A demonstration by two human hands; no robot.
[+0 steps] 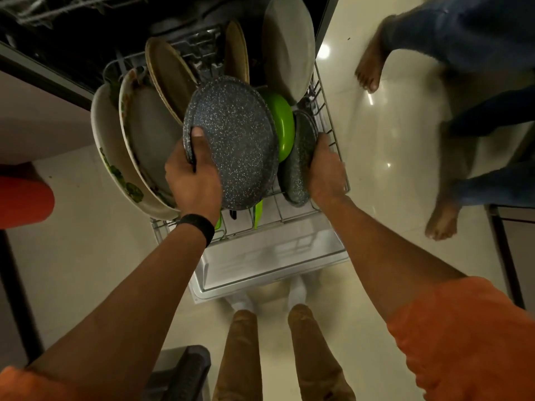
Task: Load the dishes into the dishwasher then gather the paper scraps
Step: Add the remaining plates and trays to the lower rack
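Short orange sleeves [463,337] cover both upper arms, loose and creased at the hem, with the forearms bare. A plain black band [199,225] wraps the wrist of the left hand [192,180]. Lower down are tan trousers [240,357] and white socks [298,293], slightly blurred.

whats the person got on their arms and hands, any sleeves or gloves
Short orange sleeves on both arms, with the forearms bare below them. A black band circles the left wrist. The left hand and right hand are bare: no gloves, and no rings show.
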